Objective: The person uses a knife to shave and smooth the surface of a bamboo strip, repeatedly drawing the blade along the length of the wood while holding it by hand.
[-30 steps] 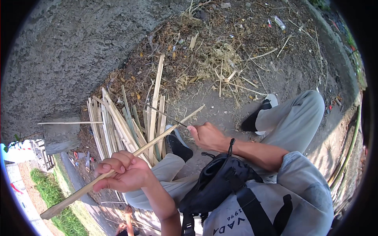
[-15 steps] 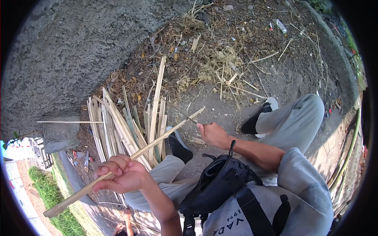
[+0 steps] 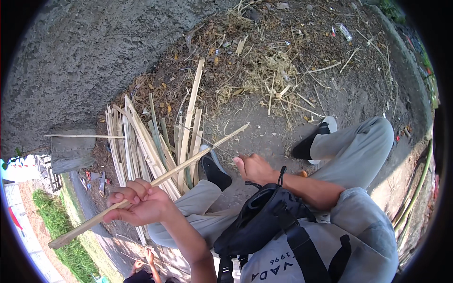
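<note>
My left hand (image 3: 147, 205) is closed round a long pale bamboo strip (image 3: 177, 169), which slants from the lower left up to a tip in front of my shoes. My right hand (image 3: 257, 169) is a fist, thumb uppermost, gripping what looks like a thin-bladed knife (image 3: 223, 150). Its narrow blade, partly blurred, points up and left across the strip near the far end. The handle is hidden in my fingers. Beyond the strip, a pile of split bamboo strips (image 3: 141, 137) lies on the ground beside my left shoe (image 3: 216, 170).
A rough grey stone wall (image 3: 85, 61) rises at the left. Dry shavings (image 3: 269, 75) and leaves litter the dirt ahead. A black bag (image 3: 264, 217) hangs at my front. Another person's hands (image 3: 144, 262) show at the lower left. Green stalks (image 3: 415, 188) lie at the right.
The knife's blade has swung up and left, with more of its length showing across the strip. The strip and my left hand have shifted slightly left.
</note>
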Tool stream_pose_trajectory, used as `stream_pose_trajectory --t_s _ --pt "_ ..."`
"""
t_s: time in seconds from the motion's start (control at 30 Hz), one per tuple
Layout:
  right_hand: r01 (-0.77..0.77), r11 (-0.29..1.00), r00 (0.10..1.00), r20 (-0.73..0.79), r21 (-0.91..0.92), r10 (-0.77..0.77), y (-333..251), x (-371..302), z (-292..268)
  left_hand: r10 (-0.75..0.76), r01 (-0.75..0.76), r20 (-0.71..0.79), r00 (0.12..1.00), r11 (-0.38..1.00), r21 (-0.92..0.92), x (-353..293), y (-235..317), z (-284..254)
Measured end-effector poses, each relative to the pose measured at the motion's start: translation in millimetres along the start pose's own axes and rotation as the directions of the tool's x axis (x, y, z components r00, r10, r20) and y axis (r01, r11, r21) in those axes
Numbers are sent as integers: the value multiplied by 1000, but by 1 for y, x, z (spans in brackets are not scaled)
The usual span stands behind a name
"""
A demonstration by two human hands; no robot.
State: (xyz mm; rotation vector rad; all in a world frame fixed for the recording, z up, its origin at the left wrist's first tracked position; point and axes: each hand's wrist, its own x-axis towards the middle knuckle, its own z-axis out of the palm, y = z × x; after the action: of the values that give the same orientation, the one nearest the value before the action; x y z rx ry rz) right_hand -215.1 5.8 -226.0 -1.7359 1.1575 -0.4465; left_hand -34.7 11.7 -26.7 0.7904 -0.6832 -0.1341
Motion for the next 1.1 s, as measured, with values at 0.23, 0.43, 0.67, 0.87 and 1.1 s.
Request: stream_pose_trajectory --t_s 0.23,0.43,0.67,0.87,1.1 --pt "-128 987 981 136 -93 140 32 22 -3 -32 32 -28 999 999 -20 8 -3 -19" --pt "-151 984 988 -48 -95 147 29 10 11 -10 28 184 983 995 -94 -2 7 -14" --pt "-176 983 983 48 -47 178 25 17 -5 -19 63 271 962 986 -154 6 -6 -13" --pt "-188 979 982 -46 -76 184 82 17 13 -34 78 249 968 983 -167 16 -6 -22" --pt "-92 995 995 26 -37 93 24 2 -4 -50 52 38 998 997 -58 17 -12 -4"
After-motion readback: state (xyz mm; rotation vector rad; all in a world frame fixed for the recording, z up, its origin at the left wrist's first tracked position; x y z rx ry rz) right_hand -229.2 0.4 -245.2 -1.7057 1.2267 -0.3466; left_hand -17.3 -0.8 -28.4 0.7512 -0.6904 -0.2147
